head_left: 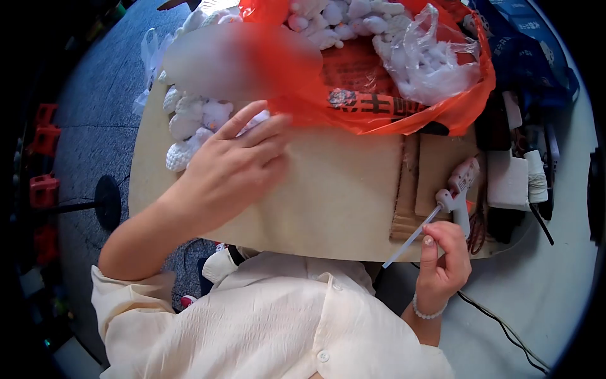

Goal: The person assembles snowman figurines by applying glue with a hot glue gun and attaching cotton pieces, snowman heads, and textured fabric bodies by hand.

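**Translucent glue stick (404, 247) in a pale, pinkish-white glue gun (463, 177), with 2 bare hands well apart**

Gun on the right side of the pale rounded tabletop (334, 189), over flat brown corrugated cardboard (404, 226). Stick slanting out of the gun's rear, toward the near edge. Right hand (447, 260) partly curled beside the handle, fingertips at the stick; impossible to tell a pinch from a light touch. On that wrist, 1 pale beaded bracelet (430, 314).

Left hand (230, 165) out over the tabletop, fingers spread and motion-blurred, apparently with nothing in the grasp. Just beside those fingers, small puffy white textured pieces (184, 125), loose along the far left edge. Farther out, a large orange-red plastic bag (464, 108) with black print, holding more white pieces and a crumpled clear plastic bag (435, 79). To the right of the gun, a white block-shaped box (507, 183) and a spool of white cord (536, 177).

As for progress, seemingly loaded already, with a long stretch of stick outside the gun. Among the white pieces, many apparently separate; no glued join visible, and no sure way to tell finished from unfinished.
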Demonstrator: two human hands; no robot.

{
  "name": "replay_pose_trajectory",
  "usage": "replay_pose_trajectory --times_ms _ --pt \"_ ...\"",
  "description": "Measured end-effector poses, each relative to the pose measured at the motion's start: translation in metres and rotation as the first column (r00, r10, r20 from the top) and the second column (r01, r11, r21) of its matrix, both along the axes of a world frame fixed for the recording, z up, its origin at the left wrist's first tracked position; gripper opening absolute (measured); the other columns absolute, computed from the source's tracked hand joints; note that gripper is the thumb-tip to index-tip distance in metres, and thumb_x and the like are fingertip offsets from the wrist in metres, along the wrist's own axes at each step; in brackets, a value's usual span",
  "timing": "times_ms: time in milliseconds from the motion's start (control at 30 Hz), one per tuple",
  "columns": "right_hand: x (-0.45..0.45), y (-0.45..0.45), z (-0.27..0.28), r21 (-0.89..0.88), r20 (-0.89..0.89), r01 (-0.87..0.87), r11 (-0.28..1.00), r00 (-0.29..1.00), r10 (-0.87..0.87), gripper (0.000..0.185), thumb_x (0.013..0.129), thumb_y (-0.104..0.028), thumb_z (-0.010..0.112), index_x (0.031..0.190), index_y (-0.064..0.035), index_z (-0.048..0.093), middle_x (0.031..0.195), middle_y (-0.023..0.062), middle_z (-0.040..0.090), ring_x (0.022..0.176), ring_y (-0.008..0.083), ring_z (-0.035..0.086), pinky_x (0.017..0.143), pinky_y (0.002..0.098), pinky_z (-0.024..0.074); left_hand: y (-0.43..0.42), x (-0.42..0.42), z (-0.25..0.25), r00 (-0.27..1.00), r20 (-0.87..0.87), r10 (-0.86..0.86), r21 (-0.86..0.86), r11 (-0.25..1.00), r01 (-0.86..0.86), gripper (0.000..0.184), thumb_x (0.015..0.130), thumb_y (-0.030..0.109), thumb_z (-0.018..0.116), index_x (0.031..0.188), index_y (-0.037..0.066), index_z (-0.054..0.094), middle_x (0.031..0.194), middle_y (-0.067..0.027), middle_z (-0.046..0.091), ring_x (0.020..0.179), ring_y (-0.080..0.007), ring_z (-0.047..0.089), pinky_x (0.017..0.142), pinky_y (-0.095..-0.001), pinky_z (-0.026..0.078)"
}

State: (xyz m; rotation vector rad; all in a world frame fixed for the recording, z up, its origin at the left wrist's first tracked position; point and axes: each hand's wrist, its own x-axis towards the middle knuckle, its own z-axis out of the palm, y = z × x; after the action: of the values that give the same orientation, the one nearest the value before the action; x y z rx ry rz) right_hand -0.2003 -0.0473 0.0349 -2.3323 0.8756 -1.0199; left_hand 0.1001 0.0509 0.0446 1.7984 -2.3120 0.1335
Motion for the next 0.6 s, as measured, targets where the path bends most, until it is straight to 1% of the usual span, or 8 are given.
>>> replay_pose_trajectory --times_ms 67,100,200,300,367,433,500,600 --pt "-0.012 -0.001 0.000 -0.064 -0.008 0.017 0.998 1.000 -0.017 0.008 0.079 0.006 0.061 0.086 0.0043 0.063 0.082 0.0137 0.064 0.076 0.0276 0.062 0.071 0.0327 0.0499 -0.001 0.014 0.005 0.998 0.026 -0.057 0.212 0.976 0.050 0.010 0.074 0.007 0.057 0.082 0.006 0.062 0.097 -0.0062 0.059 0.109 -0.0233 0.055 0.114 -0.0454 0.026" --pt "-0.019 -0.001 0.000 -0.057 0.002 0.051 0.997 0.999 -0.051 0.008 0.078 0.006 0.061 0.086 0.0045 0.063 0.081 0.0136 0.064 0.075 0.0277 0.062 0.070 0.0328 0.0499 -0.002 0.018 0.009 0.997 0.056 -0.056 0.214 0.976 0.043 0.003 0.070 0.006 0.060 0.073 0.007 0.058 0.087 -0.0053 0.057 0.104 -0.0212 0.056 0.114 -0.0453 0.026" --pt "-0.034 0.001 0.000 0.029 0.019 0.144 0.989 0.989 -0.145 0.008 0.078 0.007 0.061 0.085 0.0044 0.063 0.081 0.0136 0.064 0.075 0.0275 0.062 0.069 0.0327 0.0499 -0.014 0.021 0.035 0.995 0.048 -0.090 0.440 0.896 0.060 0.009 0.068 0.007 0.063 0.075 0.007 0.059 0.085 -0.0061 0.058 0.099 -0.0226 0.058 0.113 -0.0443 0.028" --pt "-0.031 0.006 0.002 0.063 0.031 0.157 0.986 0.987 -0.159 0.008 0.077 0.007 0.061 0.085 0.0043 0.063 0.080 0.0134 0.064 0.074 0.0273 0.062 0.068 0.0324 0.0500 -0.062 0.013 0.041 0.984 0.027 -0.174 0.181 0.969 0.167 0.016 0.070 0.009 0.065 0.084 0.005 0.059 0.086 -0.0094 0.058 0.090 -0.0281 0.059 0.093 -0.0445 0.042" --pt "-0.023 0.011 0.006 0.022 0.024 0.120 0.992 0.992 -0.121 0.009 0.077 0.008 0.061 0.085 0.0042 0.063 0.080 0.0134 0.064 0.074 0.0273 0.062 0.068 0.0324 0.0501 -0.119 0.006 0.029 1.000 0.012 0.021 0.064 0.998 -0.022 0.020 0.073 0.009 0.066 0.088 0.001 0.057 0.090 -0.0133 0.058 0.094 -0.0325 0.057 0.079 -0.0426 0.047" --pt "-0.017 0.012 0.008 -0.037 0.024 0.064 0.997 0.998 -0.063 0.010 0.076 0.008 0.062 0.086 0.0040 0.064 0.081 0.0131 0.064 0.074 0.0277 0.063 0.068 0.0328 0.0506 -0.176 0.013 0.004 0.990 0.066 0.121 -0.383 0.920 -0.087 0.019 0.075 0.011 0.069 0.089 0.001 0.059 0.085 -0.0099 0.059 0.083 -0.0249 0.060 0.070 -0.0366 0.048" --pt "-0.016 0.014 0.010 -0.052 0.024 0.028 0.998 0.999 -0.027 0.010 0.076 0.007 0.063 0.086 0.0038 0.064 0.080 0.0130 0.064 0.073 0.0278 0.063 0.067 0.0331 0.0507 -0.223 0.019 0.003 0.941 -0.019 0.339 -0.153 0.929 -0.338 0.051 0.089 0.013 0.047 0.140 0.015 0.037 0.120 -0.0174 0.061 0.112 -0.0306 0.059 0.091 -0.0392 0.048" --pt "-0.019 0.015 0.008 -0.082 0.012 0.014 0.997 1.000 -0.013 0.010 0.076 0.006 0.064 0.086 0.0037 0.064 0.080 0.0128 0.064 0.072 0.0277 0.063 0.066 0.0335 0.0508 -0.232 0.020 0.008 0.965 -0.100 0.241 -0.076 0.965 -0.249 0.034 0.090 0.011 0.044 0.123 0.006 0.050 0.119 -0.0194 0.061 0.108 -0.0324 0.061 0.089 -0.0404 0.049"
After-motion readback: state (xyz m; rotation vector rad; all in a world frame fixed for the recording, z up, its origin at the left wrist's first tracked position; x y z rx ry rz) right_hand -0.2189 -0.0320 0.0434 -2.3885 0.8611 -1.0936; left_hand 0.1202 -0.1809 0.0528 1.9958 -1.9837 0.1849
